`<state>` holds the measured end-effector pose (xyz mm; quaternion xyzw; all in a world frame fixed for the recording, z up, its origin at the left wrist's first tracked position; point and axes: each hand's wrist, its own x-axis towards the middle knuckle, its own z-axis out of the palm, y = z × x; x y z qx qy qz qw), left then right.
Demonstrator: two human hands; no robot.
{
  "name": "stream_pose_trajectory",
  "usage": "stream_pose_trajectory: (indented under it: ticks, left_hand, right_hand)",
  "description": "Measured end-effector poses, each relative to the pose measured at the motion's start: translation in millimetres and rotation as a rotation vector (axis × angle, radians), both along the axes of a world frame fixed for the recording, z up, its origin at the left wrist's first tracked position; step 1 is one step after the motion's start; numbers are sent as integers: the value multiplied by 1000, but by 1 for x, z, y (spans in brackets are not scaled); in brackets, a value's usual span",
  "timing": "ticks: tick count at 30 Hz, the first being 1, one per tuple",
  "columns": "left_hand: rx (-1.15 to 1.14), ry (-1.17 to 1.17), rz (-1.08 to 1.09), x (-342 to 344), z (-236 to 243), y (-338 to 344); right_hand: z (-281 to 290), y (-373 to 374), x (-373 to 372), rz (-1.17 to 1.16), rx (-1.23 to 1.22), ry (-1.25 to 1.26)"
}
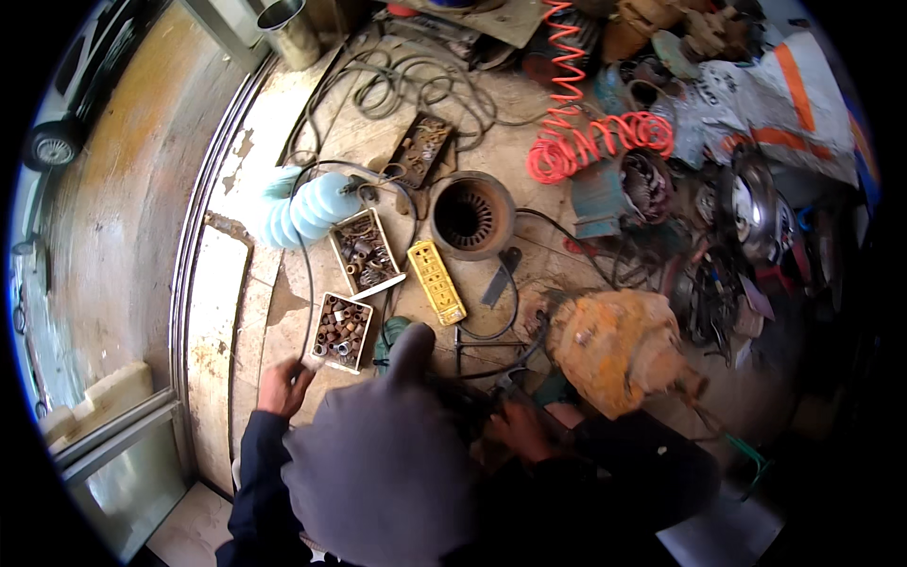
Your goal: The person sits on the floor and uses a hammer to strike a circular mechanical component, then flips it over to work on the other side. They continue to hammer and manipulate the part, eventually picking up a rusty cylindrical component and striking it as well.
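Note:
My left hand (282,387) is closed around a black cable (310,274) that arcs up toward a stack of pale blue discs. Beside that hand stands a small tray (342,331) of rusty sockets or bushings. My right hand (521,430) is closed near the middle, by a dark object whose kind is hidden in shadow. A large rusty orange motor-like housing (614,345) lies just right of it. A grey cap (378,463) covers much of the lower middle and hides what lies between my hands.
A yellow power strip (436,283), a second parts tray (365,250) and a round slotted metal stator (472,215) lie ahead. The pale blue disc stack (307,210) is at left. A red coiled hose (565,104), a blue-green motor housing (600,197) and a white sack (765,104) stand far right.

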<state>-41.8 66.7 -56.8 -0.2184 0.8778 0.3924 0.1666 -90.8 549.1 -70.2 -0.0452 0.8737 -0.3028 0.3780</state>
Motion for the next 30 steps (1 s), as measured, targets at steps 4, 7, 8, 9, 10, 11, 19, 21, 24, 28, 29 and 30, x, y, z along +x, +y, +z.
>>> stream_pose_trajectory:
  ticks: [4, 7, 8, 9, 10, 11, 19, 21, 24, 28, 29, 30]
  left_hand:
    - [-149, -329, -131, 127, -56, -28]
    - [-19, -390, 275, 125, -42, -8]
    - [21, -366, 416, 125, -29, -2]
    - [51, -318, 517, 123, -18, 3]
    - [59, -252, 581, 120, -8, 5]
    - [69, -169, 559, 101, -1, 7]
    - [-269, 808, 284, -43, 182, -12]
    - [-73, 1016, 305, -86, 254, 35]
    - [42, 1222, 192, -120, 313, 106]
    - [132, 1168, -23, -139, 295, 177]
    - [196, 1135, -23, -141, 279, 188]
    - [200, 1049, -34, -140, 254, 192]
  right_hand:
    - [-14, 12, 4, 150, 79, 48]
    - [21, 2, -3, 68, 105, 38]
    - [32, -3, -5, 61, 96, 25]
    - [44, -5, -8, 73, 109, 32]
    - [55, -9, -11, 87, 116, 40]
    - [66, -4, -8, 67, 144, 50]
    - [106, 18, 1, -111, 95, 175]
    - [123, 16, 4, -189, 133, 201]
    - [161, 25, 4, -171, 10, 371]
    - [204, 54, -5, -102, -96, 556]
    - [209, 59, -7, -172, -83, 518]
    - [218, 63, -11, -183, -69, 566]
